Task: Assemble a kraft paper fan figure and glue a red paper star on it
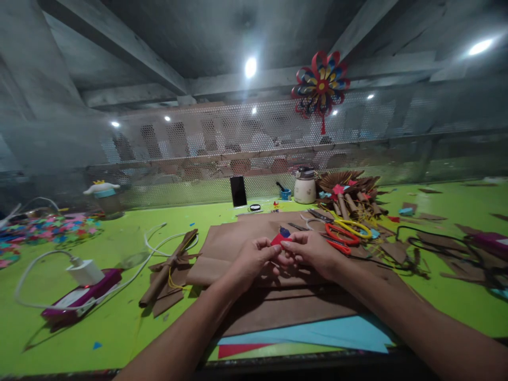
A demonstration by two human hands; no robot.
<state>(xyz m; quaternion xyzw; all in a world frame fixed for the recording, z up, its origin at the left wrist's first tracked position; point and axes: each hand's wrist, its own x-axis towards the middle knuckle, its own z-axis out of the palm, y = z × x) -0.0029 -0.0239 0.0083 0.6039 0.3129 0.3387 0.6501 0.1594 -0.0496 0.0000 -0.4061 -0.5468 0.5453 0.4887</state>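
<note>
A small folded piece of red paper [281, 239] is pinched between both hands over the brown paper sheets [226, 246]. My left hand [256, 259] grips its left side with thumb and finger. On the other side, my right hand [313, 253] closes on the right edge, fingertips nearly meeting the left ones. A small dark blue piece [284, 232] shows just behind the red paper; whether it is held too I cannot tell. Right of my hands lie red-handled scissors [343, 241] and yellow-handled scissors [359, 228]. Light blue paper [313, 332] sticks out below the brown sheets.
A rolled brown paper piece [170, 270] and a purple power strip [85, 296] with a white charger [85, 272] lie left. Behind stand a phone [238, 191], a cream flask [305, 188] and brown paper fans [345, 185]. A black cord [428, 238] runs at right.
</note>
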